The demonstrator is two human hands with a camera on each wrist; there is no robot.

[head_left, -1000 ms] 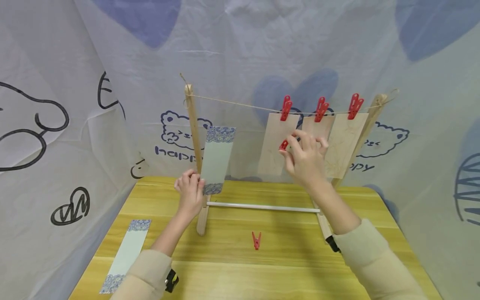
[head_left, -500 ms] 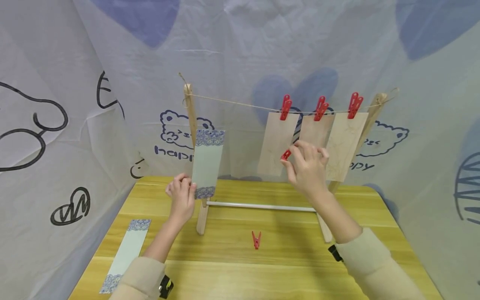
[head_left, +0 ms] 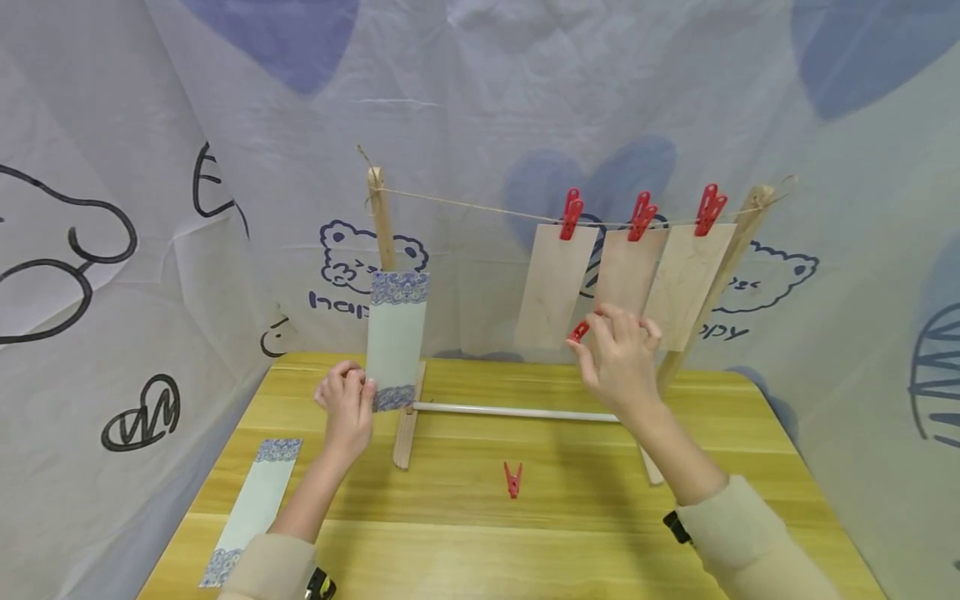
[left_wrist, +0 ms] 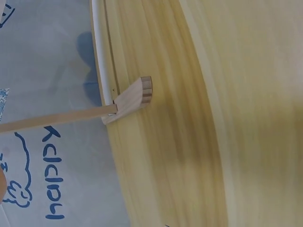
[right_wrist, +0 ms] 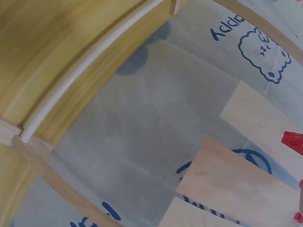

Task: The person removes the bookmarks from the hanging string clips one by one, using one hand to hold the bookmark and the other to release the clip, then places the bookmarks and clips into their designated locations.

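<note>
My left hand (head_left: 347, 410) pinches a pale green card with blue patterned ends (head_left: 397, 340) by its lower left edge, holding it upright in front of the left wooden post (head_left: 382, 221). Between thumb and forefinger, my right hand (head_left: 621, 360) pinches a red clothespin (head_left: 578, 332), below the hanging cards. Three cards hang from a string (head_left: 465, 204), each under a red clothespin: a left card (head_left: 553, 283), a middle card (head_left: 630, 267) and a right card (head_left: 688, 283). The right wrist view shows part of the held red clothespin (right_wrist: 292, 141) at its right edge.
Another patterned card (head_left: 253, 508) lies at the table's left. A loose red clothespin (head_left: 513, 481) lies near the middle of the wooden table (head_left: 450, 558). A white rod (head_left: 517, 412) joins the frame's feet low down. Behind hangs a printed cloth (head_left: 480, 108).
My left hand has moved left and slightly down with the card, now overlapping the left post. My right hand has lowered a little with the clothespin.
</note>
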